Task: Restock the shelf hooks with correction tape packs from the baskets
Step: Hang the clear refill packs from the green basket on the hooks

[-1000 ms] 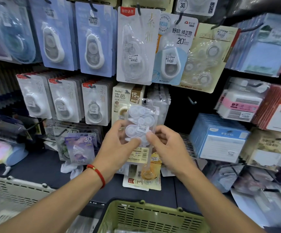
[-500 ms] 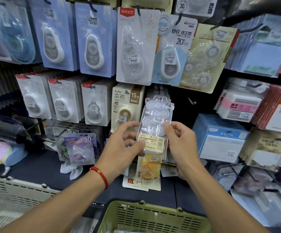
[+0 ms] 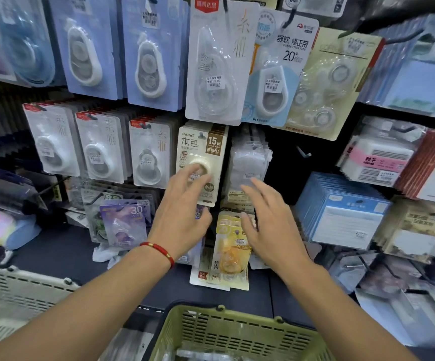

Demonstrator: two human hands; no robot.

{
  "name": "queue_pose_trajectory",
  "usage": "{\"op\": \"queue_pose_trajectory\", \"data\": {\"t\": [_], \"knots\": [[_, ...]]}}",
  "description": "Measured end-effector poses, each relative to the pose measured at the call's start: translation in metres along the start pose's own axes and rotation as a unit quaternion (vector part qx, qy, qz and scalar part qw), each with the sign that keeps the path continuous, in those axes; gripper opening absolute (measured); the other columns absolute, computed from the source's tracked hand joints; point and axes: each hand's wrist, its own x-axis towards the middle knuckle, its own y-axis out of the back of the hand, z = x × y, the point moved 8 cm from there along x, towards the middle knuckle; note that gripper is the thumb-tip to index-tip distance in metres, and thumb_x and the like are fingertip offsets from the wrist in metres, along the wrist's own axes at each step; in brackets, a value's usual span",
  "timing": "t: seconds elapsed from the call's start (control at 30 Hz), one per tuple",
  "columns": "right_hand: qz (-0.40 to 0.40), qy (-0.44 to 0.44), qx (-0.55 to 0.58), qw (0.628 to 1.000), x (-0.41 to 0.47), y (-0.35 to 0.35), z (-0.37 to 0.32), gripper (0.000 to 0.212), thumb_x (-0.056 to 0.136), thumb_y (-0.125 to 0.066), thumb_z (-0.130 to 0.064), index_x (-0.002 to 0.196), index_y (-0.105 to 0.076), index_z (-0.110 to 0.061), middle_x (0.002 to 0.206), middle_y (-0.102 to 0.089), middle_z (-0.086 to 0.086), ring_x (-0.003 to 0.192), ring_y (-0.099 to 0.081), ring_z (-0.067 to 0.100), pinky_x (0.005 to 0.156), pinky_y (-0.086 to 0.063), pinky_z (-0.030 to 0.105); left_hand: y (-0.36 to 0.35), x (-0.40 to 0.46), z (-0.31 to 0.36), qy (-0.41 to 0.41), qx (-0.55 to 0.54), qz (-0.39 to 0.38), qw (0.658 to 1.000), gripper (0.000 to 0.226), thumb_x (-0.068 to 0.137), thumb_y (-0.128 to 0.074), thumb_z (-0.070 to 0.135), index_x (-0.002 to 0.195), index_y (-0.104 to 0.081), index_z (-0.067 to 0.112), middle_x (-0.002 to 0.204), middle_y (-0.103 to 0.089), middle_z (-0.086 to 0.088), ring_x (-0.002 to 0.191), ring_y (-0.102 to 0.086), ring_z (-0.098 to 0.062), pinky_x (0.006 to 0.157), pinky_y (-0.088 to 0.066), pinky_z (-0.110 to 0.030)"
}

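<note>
The clear pack point(image 3: 248, 165) hangs on its hook at the front of a row of like packs, right of the beige pack point(image 3: 201, 162) and above the yellow pack point(image 3: 233, 246); its long axis runs up and down, and a label strip shows at its lower end; the hook tip itself is hard to make out through the plastic. Both hands are empty, fingers spread and slack; the right hand point(image 3: 268, 225) lies just below and in front of the clear pack, fingertips near its lower edge, though I cannot tell if they touch; the left hand point(image 3: 182, 212) is in front of the beige pack's lower half, a red bracelet point(image 3: 159, 250) on its wrist. The hands are apart, with the gap between them under the clear pack. So this pack looks hung; the next one, I judge, must come from the green basket point(image 3: 237, 332), which sits near and low, directly beneath both hands, roughly midway between them; clear wrapped items show dimly in it. A white basket point(image 3: 16, 303) stands at near left; blue card packs point(image 3: 341, 212) fill the right.
</note>
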Motion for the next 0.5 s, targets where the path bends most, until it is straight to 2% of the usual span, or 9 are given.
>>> {"op": "queue_pose_trajectory", "data": {"t": [0.07,0.17,0.33,0.43,0.5], "knots": [[-0.045,0.019,-0.041,0.998,0.013,-0.017,-0.003,0.059,0.104,-0.055,-0.03,0.16,-0.038,-0.019,0.174,-0.017,0.006,0.161,-0.016,0.024,0.126,-0.026,0.043,-0.008,0.001,-0.001,-0.026,0.054,-0.019,0.998,0.076,0.081,-0.072,0.004,0.151,-0.048,0.017,0.16,-0.028,-0.006,0.146,-0.028,-0.024,0.12,-0.026,-0.031],[-0.08,-0.008,-0.096,0.992,0.032,-0.038,0.008,0.063,0.104,-0.052,-0.032,0.162,-0.03,-0.02,0.176,0.004,0.003,0.162,-0.003,0.023,0.125,-0.029,0.047,-0.019,-0.001,-0.008,-0.033,0.105,-0.05,0.993,0.092,0.078,-0.073,0.006,0.16,-0.034,0.02,0.168,-0.011,-0.007,0.153,-0.02,-0.029,0.121,-0.025,-0.033],[-0.12,-0.056,-0.152,0.98,0.061,-0.06,0.03,0.074,0.099,-0.054,-0.027,0.165,-0.021,-0.025,0.174,0.019,-0.003,0.163,0.0,0.024,0.121,-0.035,0.052,-0.024,-0.003,-0.011,-0.047,0.101,-0.041,0.993,0.097,0.077,-0.074,0.004,0.162,-0.03,0.02,0.17,-0.006,-0.007,0.153,-0.017,-0.028,0.118,-0.036,-0.039],[-0.14,-0.063,-0.168,0.974,0.07,-0.068,0.036,0.083,0.098,-0.058,-0.024,0.167,-0.012,-0.03,0.172,0.026,-0.007,0.162,0.001,0.024,0.121,-0.035,0.053,-0.027,-0.004,-0.014,-0.048,0.104,-0.052,0.992,0.099,0.079,-0.074,0.005,0.164,-0.026,0.02,0.172,-0.002,-0.007,0.155,-0.014,-0.028,0.12,-0.034,-0.039],[-0.143,-0.053,-0.181,0.972,0.069,-0.071,0.037,0.084,0.097,-0.059,-0.022,0.166,-0.013,-0.031,0.172,0.027,-0.006,0.162,-0.002,0.026,0.12,-0.037,0.052,-0.027,-0.005,-0.015,-0.052,0.109,-0.059,0.991,0.099,0.08,-0.073,0.005,0.164,-0.025,0.02,0.173,-0.001,-0.008,0.157,-0.013,-0.029,0.12,-0.035,-0.04]]}}
